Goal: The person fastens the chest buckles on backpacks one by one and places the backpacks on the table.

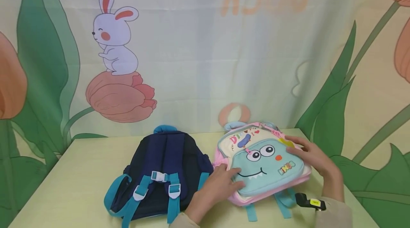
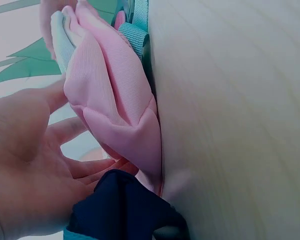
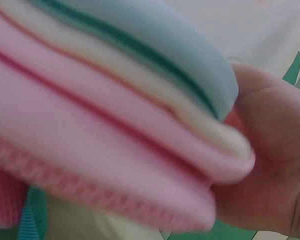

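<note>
One navy backpack [image 1: 164,158] and one pink-and-blue backpack [image 1: 267,167], two in all, share a single desk [image 1: 83,171] with one person's two hands, a left hand [image 1: 221,183] and a right hand [image 1: 312,155], below two sleeves [image 1: 333,214]. One black device [image 1: 310,202] sits at one wrist. Three white fittings show on the navy bag: one clip [image 1: 159,176] and two adjusters [image 1: 174,191]. The cartoon face on the other counts two eyes [image 1: 267,150] and one orange dot [image 1: 278,157]. Behind, one printed backdrop [image 1: 192,61] carries one rabbit [image 1: 118,57] with two ears [image 1: 106,2], plus four tulip blooms [image 1: 112,94], three of them cropped by the edges.
</note>
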Demonstrator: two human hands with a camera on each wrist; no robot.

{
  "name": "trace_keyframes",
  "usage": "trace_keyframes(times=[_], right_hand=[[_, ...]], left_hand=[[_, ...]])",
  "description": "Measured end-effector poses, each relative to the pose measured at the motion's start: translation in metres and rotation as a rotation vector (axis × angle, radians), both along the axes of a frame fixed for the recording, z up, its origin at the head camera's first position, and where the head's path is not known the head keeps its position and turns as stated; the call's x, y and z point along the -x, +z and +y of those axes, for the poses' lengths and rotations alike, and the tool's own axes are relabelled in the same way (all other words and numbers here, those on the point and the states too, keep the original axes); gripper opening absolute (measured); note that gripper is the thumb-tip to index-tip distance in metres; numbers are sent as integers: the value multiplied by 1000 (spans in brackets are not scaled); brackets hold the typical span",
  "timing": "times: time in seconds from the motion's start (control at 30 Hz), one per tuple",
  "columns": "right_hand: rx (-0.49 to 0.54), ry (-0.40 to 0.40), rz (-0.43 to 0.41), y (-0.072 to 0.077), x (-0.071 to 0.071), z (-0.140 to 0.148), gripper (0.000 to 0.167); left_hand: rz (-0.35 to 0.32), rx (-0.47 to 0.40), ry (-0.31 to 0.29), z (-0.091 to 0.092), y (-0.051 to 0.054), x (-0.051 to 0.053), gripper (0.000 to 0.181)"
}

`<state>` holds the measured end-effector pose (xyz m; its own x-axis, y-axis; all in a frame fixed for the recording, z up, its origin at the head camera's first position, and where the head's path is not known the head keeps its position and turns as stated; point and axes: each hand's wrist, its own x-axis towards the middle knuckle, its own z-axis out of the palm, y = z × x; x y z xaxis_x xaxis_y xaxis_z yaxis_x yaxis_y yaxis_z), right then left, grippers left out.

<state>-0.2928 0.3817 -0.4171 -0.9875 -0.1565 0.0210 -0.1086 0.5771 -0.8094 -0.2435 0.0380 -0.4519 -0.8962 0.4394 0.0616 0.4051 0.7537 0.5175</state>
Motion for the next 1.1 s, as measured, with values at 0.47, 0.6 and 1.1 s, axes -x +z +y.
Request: trace_keyframes(times=[0.47,0.6,1.1], right_hand=[[211,31,74,12,-7,7,57],[192,10,93,16,-10,6,57],[189,75,164,33,-18,-2,55]], left_hand=[[-89,-15,-22,5,-3,1,68],[-113,-4,-21,8,-4,1,70],[-114,-25,-15,17,-7,1,70]])
